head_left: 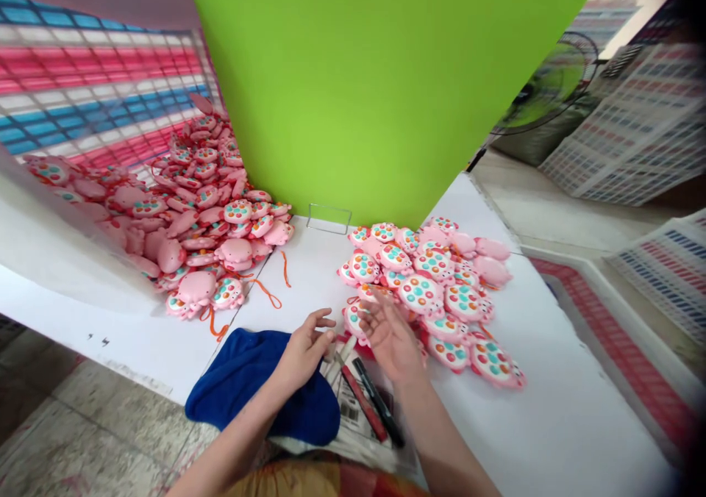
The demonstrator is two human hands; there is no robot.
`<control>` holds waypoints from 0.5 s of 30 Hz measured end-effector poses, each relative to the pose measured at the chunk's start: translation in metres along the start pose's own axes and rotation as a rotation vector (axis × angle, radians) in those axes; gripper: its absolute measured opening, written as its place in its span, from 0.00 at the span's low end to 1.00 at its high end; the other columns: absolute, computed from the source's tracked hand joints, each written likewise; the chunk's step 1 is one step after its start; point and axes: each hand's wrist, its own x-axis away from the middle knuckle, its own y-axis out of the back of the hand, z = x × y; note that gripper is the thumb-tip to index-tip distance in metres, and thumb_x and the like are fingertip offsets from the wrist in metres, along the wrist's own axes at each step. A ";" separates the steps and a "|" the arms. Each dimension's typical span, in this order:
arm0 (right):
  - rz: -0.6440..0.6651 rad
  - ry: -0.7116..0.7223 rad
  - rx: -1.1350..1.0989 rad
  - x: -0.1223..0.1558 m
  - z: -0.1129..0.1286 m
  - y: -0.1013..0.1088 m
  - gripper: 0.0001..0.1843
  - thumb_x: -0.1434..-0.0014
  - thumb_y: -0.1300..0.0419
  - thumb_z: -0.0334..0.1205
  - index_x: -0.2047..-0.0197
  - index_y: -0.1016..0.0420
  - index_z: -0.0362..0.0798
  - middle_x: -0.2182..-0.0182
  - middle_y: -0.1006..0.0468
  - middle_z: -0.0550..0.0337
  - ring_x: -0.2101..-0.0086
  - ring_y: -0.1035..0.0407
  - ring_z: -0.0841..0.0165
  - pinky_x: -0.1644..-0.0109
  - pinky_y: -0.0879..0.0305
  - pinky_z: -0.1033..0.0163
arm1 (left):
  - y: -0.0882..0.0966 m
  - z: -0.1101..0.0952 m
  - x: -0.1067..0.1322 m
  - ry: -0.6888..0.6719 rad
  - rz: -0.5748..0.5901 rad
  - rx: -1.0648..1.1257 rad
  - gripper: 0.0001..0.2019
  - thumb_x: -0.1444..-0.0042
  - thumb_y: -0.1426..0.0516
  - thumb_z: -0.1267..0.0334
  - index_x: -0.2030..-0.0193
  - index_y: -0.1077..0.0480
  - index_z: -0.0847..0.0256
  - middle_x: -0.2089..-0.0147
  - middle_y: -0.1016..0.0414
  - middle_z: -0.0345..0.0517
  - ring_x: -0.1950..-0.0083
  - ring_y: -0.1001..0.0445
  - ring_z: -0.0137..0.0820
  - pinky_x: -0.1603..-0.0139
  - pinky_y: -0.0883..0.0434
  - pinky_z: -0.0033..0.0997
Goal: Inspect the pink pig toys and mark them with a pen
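My left hand (307,348) hovers above a dark blue cloth (243,379), its fingers loosely bent and apart, with nothing visible in it. My right hand (393,341) is open, palm turned inward, at the near edge of a group of pink animal-shaped toys (422,295) with white, colour-dotted faces; it partly covers a few of them. Whether it touches them I cannot tell. Between my wrists lie a red-handled tool (361,401) and a black pen-like stick (378,401) on a printed plastic packet (348,409).
A large heap of the same pink toys (187,217) spills from a white-lined opening at left. Orange cords (268,295) lie on the white table (562,379). A green panel (353,93) stands behind, with a wire bracket (329,219) before it. A fan (546,89) and crates (634,129) are at right.
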 end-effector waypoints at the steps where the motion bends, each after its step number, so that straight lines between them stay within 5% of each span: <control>1: 0.025 -0.038 0.026 0.001 -0.007 -0.004 0.22 0.47 0.35 0.49 0.50 0.28 0.53 0.61 0.21 0.58 0.64 0.27 0.68 0.60 0.29 0.61 | 0.001 -0.001 -0.001 -0.005 -0.013 -0.025 0.22 0.41 0.47 0.55 0.42 0.39 0.61 0.50 0.29 0.53 0.58 0.25 0.33 0.63 0.27 0.31; 4: 0.097 -0.104 0.123 -0.001 -0.023 -0.014 0.24 0.49 0.33 0.48 0.50 0.28 0.50 0.59 0.21 0.55 0.63 0.26 0.67 0.59 0.31 0.62 | 0.011 -0.004 -0.004 -0.041 -0.079 -0.145 0.18 0.40 0.48 0.57 0.46 0.35 0.61 0.51 0.26 0.51 0.57 0.25 0.33 0.56 0.27 0.35; 9: 0.131 -0.042 0.277 -0.021 -0.036 -0.011 0.29 0.48 0.34 0.50 0.44 0.32 0.54 0.45 0.29 0.54 0.48 0.32 0.63 0.45 0.35 0.56 | 0.047 -0.014 -0.022 -0.182 -0.180 -0.470 0.14 0.39 0.48 0.59 0.49 0.31 0.59 0.50 0.25 0.51 0.52 0.26 0.36 0.52 0.29 0.37; 15: 0.273 0.042 0.613 -0.026 -0.057 0.004 0.26 0.43 0.40 0.53 0.43 0.32 0.52 0.48 0.26 0.50 0.46 0.33 0.60 0.40 0.39 0.48 | 0.104 -0.062 -0.100 -0.275 -0.134 -1.182 0.15 0.39 0.48 0.63 0.46 0.32 0.59 0.42 0.32 0.53 0.40 0.35 0.39 0.39 0.37 0.39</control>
